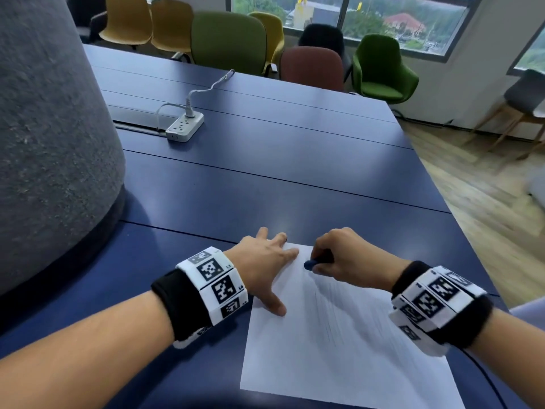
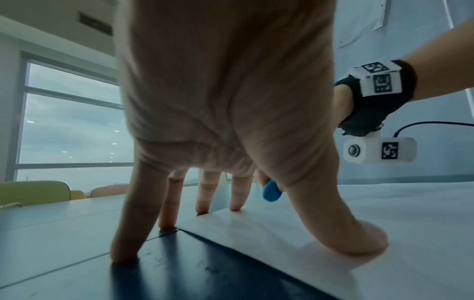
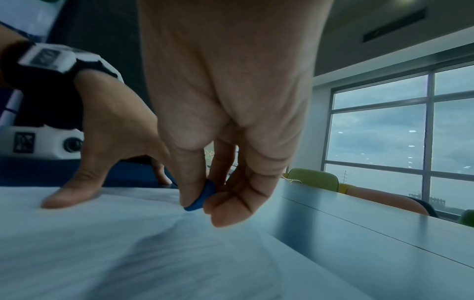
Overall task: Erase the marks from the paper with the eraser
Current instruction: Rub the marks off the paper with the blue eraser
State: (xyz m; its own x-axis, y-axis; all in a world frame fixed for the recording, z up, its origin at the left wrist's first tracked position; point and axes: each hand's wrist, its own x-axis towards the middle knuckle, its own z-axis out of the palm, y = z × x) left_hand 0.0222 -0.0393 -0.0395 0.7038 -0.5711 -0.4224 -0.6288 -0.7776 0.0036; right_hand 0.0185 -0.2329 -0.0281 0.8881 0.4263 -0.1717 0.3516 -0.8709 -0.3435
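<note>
While the spread left hand (image 1: pixel 265 261) pins the paper (image 1: pixel 339 349), the right hand (image 1: pixel 345 258) pinches the eraser (image 1: pixel 310 264) beside it.

Daylight enters through the windows (image 1: pixel 407 22) at the far side; the head view is evenly bright. A soft glare patch lies on the tabletop (image 1: pixel 265 160) just beyond the paper (image 1: pixel 339 349). Straight tabletop seams bow toward the head-view edges from wide-angle distortion. Both wrist views are dimmer with a blue-grey cast; the windows (image 3: pixel 400 130) backlight the near palms, which are soft and out of focus. Fingers (image 2: pixel 128 233) cast dark shadows on the tabletop. The near paper (image 3: pixel 128 253) in the right wrist view is streaked with blur.
</note>
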